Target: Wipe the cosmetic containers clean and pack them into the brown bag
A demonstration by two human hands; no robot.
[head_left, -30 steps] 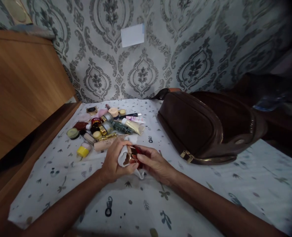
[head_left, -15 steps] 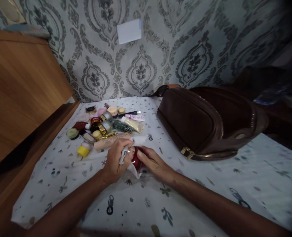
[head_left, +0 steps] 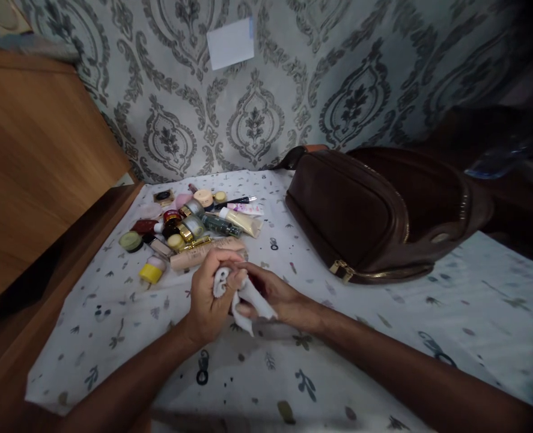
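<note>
My left hand [head_left: 212, 294] is closed round a white cloth [head_left: 248, 300], which hangs down between both hands. My right hand [head_left: 277, 296] is closed too, its fingers pressed against the cloth from the right. A small red and gold container seen earlier is now hidden inside the cloth and fingers. Both hands hover just above a white patterned sheet [head_left: 383, 337], a little in front of a pile of small cosmetics [head_left: 189, 225].
A brown zipped bag [head_left: 365, 222] lies open to the right of the hands. A yellow-capped bottle [head_left: 151, 272] and a long beige tube [head_left: 203, 254] lie nearest the left hand. A wooden cabinet [head_left: 36, 162] stands at the left. Patterned wallpaper [head_left: 257, 108] is behind.
The white cloth has been wrapped over the red and gold container, which no longer shows. Both hands have shifted slightly and the left hand has turned over the cloth.
</note>
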